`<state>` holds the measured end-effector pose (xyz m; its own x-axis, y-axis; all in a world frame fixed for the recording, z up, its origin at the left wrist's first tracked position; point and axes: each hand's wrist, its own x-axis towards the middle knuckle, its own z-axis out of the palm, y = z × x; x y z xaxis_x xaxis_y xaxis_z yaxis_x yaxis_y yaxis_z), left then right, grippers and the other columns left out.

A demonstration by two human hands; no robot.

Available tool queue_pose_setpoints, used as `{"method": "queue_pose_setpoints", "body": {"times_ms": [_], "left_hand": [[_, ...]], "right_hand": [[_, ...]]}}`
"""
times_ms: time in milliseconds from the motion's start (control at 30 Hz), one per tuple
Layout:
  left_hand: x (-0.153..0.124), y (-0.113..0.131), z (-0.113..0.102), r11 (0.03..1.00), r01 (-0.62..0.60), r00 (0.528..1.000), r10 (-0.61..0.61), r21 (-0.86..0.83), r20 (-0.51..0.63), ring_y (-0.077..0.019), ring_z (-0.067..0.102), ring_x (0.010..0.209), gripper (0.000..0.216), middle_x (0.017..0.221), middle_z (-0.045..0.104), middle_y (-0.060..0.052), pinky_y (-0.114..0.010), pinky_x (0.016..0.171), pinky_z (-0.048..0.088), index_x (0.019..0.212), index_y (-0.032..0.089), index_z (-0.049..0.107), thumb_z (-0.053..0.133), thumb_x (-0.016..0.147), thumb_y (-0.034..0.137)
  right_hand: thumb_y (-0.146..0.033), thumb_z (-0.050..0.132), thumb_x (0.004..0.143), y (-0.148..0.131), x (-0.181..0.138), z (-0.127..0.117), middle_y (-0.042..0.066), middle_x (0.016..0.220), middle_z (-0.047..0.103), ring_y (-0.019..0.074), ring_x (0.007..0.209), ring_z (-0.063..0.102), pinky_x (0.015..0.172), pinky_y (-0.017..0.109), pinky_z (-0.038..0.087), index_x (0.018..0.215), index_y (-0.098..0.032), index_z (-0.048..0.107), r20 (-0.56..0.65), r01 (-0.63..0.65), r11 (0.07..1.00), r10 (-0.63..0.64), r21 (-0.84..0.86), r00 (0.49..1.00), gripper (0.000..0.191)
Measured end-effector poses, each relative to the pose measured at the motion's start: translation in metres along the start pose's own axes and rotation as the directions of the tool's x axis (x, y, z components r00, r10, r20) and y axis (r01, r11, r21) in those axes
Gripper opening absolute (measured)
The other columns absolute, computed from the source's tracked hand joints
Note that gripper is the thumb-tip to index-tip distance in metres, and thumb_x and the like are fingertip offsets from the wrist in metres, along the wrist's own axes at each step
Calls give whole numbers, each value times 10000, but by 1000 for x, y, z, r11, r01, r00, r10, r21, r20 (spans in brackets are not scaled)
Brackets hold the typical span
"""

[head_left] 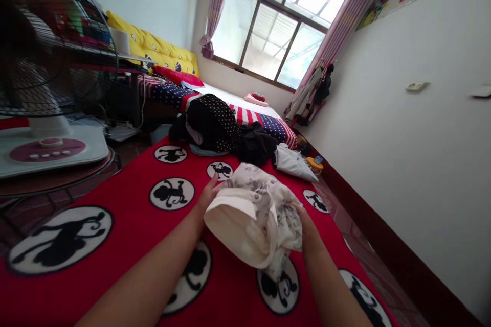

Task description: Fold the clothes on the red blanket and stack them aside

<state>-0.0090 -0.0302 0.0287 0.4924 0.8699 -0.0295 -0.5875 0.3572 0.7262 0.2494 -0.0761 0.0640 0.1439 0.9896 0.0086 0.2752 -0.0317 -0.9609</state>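
Observation:
Both of my hands hold a crumpled white garment with a faint grey floral print (258, 214) just above a red blanket with black monkey medallions (130, 225). My left hand (209, 195) grips its upper left edge, thumb on top. My right hand (307, 222) is closed on the right side, its fingers buried in the cloth. A plain cream lining of the garment faces me.
Beyond the garment lies a heap of clothes: a black dotted piece (213, 120), a black one (255, 145) and a white one (293, 162). A standing fan (46, 76) is at the left. A white wall (414, 153) runs along the right; a window (276, 25) is ahead.

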Motion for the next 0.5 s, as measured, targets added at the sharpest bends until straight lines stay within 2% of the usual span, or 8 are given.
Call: {"method": "queue_pose_setpoints", "body": {"times_ms": [67, 133, 200, 233, 300, 367, 433, 500], "left_hand": [[1, 0, 0, 1000, 23, 995, -21, 16, -102, -285, 688, 873, 675, 900, 710, -123, -398, 742, 547, 1084, 137, 598, 543, 736, 713], [3, -3, 0, 998, 37, 985, -28, 51, -173, -258, 692, 811, 551, 899, 709, -113, -354, 699, 548, 1075, 134, 600, 662, 731, 561], [5, -6, -2, 992, 4, 970, 27, 124, -244, -224, 688, 767, 532, 921, 708, -98, -313, 673, 539, 1124, 140, 585, 750, 691, 402], [5, -7, -3, 983, -20, 959, 70, 180, -276, -209, 684, 752, 584, 932, 708, -90, -297, 663, 532, 1171, 147, 565, 780, 659, 331], [4, -7, -8, 949, -48, 935, 153, 313, -320, -186, 673, 724, 710, 918, 708, -76, -267, 630, 515, 1252, 155, 522, 801, 602, 220], [2, -6, -13, 904, -50, 925, 202, 424, -321, -173, 660, 693, 742, 863, 707, -66, -245, 589, 491, 1273, 142, 516, 776, 578, 156], [1, -6, -16, 866, -56, 922, 237, 497, -308, -166, 650, 674, 698, 813, 703, -56, -232, 567, 472, 1243, 125, 547, 741, 573, 134], [1, -6, -19, 835, -69, 920, 264, 545, -289, -173, 652, 702, 642, 828, 704, -62, -237, 582, 475, 1202, 116, 579, 717, 575, 133]], "right_hand": [[-443, 611, 657, 18, 2, -5, 116, 723, 722, 285, 696, 686, 650, 413, 541, 746, -135, 674, -81, 9, 998, -13, -60, 997, 326], [-405, 668, 594, 28, 2, -11, 128, 841, 731, 308, 823, 679, 760, 451, 529, 845, -130, 683, -182, 19, 994, -39, -108, 982, 372], [-377, 654, 623, 29, 0, -14, 150, 1041, 703, 317, 1020, 627, 927, 482, 458, 976, -135, 678, -278, 75, 979, -126, -188, 952, 429], [-367, 629, 664, 28, -2, -13, 153, 1129, 673, 308, 1100, 588, 993, 483, 410, 1033, -142, 669, -306, 133, 956, -214, -263, 928, 435], [-342, 559, 762, 24, -8, -5, 143, 1249, 614, 277, 1201, 524, 1065, 471, 344, 1137, -159, 639, -273, 277, 852, -423, -444, 864, 425], [-326, 511, 827, 21, -18, 10, 135, 1308, 577, 262, 1256, 484, 1088, 474, 325, 1219, -167, 598, -157, 380, 730, -550, -568, 820, 432], [-331, 513, 850, 22, -32, 29, 138, 1322, 570, 267, 1268, 479, 1080, 479, 348, 1269, -165, 564, -64, 406, 713, -532, -572, 844, 454], [-338, 520, 862, 24, -49, 47, 137, 1293, 592, 268, 1226, 524, 1040, 459, 407, 1279, -170, 557, -7, 397, 761, -467, -514, 884, 450]]}}
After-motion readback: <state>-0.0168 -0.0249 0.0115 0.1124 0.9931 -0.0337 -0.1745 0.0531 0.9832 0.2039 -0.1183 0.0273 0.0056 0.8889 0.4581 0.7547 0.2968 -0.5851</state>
